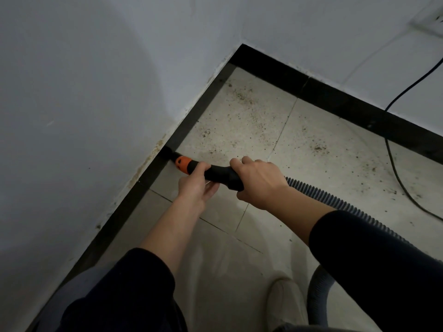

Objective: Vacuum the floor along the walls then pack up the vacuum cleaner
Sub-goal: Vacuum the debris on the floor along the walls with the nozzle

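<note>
The vacuum nozzle, a black tube with an orange collar, is held low over the tiled floor. Its dark brush tip is set against the black skirting at the foot of the left-hand wall. The left grip is closed on the tube just behind the orange collar, with the thumb laid over the top and the fingers curled beneath. The right grip is wrapped round the thicker rear end of the nozzle, where the grey ribbed hose is joined. From there the hose is led down to the right and is hidden behind the right sleeve. It is seen again as a loop on the floor near the bottom edge. A pale shoe is seen just beside that loop.

Dark specks of dirt are scattered over the tiles near the corner of the room and along the far skirting (fewer are seen on the tiles nearest the person). A black power cord is trailed down the far wall, over the skirting and across the floor towards the right edge. Both forearms are bare between the grips and the dark sleeves. A pale fitting is mounted high on the far wall at the top right corner, but it is too blurred to be identified.
</note>
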A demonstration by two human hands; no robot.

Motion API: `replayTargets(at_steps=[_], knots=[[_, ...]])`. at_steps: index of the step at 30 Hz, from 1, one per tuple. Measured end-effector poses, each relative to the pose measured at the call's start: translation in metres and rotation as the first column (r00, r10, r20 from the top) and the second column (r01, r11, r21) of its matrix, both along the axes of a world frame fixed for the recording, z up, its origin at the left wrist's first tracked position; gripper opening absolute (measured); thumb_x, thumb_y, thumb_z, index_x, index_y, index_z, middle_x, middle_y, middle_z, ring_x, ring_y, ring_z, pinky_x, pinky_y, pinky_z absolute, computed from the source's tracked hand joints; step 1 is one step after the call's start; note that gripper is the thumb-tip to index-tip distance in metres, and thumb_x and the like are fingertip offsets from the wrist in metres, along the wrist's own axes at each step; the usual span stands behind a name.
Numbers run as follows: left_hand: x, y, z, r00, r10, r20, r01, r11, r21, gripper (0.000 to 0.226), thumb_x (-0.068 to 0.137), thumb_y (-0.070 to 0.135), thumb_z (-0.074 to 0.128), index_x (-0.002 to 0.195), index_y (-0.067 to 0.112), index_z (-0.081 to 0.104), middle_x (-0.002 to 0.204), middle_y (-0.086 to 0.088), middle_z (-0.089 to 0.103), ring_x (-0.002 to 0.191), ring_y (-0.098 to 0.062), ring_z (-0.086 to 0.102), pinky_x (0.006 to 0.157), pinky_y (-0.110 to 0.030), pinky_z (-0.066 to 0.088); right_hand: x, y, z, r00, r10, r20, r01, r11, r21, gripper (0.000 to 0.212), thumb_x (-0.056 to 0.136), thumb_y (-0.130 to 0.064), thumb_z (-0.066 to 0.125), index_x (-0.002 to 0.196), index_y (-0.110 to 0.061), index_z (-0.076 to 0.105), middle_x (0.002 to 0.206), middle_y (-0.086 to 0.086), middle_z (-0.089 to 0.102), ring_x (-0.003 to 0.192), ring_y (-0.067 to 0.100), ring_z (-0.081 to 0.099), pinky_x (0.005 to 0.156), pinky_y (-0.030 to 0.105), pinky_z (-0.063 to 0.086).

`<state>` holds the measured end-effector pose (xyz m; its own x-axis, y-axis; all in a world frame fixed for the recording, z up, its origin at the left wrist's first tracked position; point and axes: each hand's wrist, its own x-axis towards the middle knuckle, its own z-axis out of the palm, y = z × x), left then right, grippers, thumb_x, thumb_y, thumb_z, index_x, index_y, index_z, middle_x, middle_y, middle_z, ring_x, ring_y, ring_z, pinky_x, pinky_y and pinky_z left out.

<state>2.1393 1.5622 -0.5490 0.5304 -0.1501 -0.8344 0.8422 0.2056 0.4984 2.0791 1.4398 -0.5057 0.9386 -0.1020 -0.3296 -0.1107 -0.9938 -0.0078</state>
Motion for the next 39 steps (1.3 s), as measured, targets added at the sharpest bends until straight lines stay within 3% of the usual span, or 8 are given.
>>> replayTargets(at_steps=[9, 21, 39], knots=[[-0.011, -0.005, 0.003, 0.998, 0.060, -0.025, -0.057, 0.994, 0.091, 0.028, 0.089, 0.015, 0.061, 0.113, 0.000, 0.055, 0.109, -0.016, 0.064, 0.090, -0.021, 0.065, 0.060, -0.025, 0.057, -0.001, -0.011, 0.001, 0.995, 0.061, -0.074, -0.053, 0.994, 0.095, 0.038, 0.082, -0.029, 0.066, 0.111, -0.022, 0.043, 0.101, -0.001, 0.054, 0.075, 0.019, 0.049, 0.057, 0.029, 0.035], [-0.006, -0.007, 0.003, 0.999, 0.050, -0.001, -0.050, 0.997, 0.064, 0.032, 0.090, 0.015, 0.062, 0.118, 0.001, 0.054, 0.110, -0.016, 0.065, 0.092, -0.022, 0.067, 0.062, -0.024, 0.058, -0.001, -0.009, -0.002, 0.999, 0.025, -0.046, -0.023, 0.999, 0.034, 0.039, 0.085, -0.030, 0.063, 0.117, -0.020, 0.043, 0.103, 0.001, 0.053, 0.076, 0.020, 0.049, 0.059, 0.031, 0.039], [-0.036, -0.052, 0.003, 0.990, -0.144, -0.007, 0.143, 0.989, -0.048, 0.017, 0.090, 0.012, 0.062, 0.102, 0.001, 0.057, 0.102, -0.018, 0.066, 0.086, -0.022, 0.068, 0.070, -0.028, 0.060, -0.049, -0.050, 0.009, 0.994, -0.078, -0.074, 0.075, 0.996, -0.047, 0.039, 0.085, -0.033, 0.061, 0.117, -0.020, 0.042, 0.102, 0.001, 0.053, 0.074, 0.020, 0.047, 0.059, 0.032, 0.041]])
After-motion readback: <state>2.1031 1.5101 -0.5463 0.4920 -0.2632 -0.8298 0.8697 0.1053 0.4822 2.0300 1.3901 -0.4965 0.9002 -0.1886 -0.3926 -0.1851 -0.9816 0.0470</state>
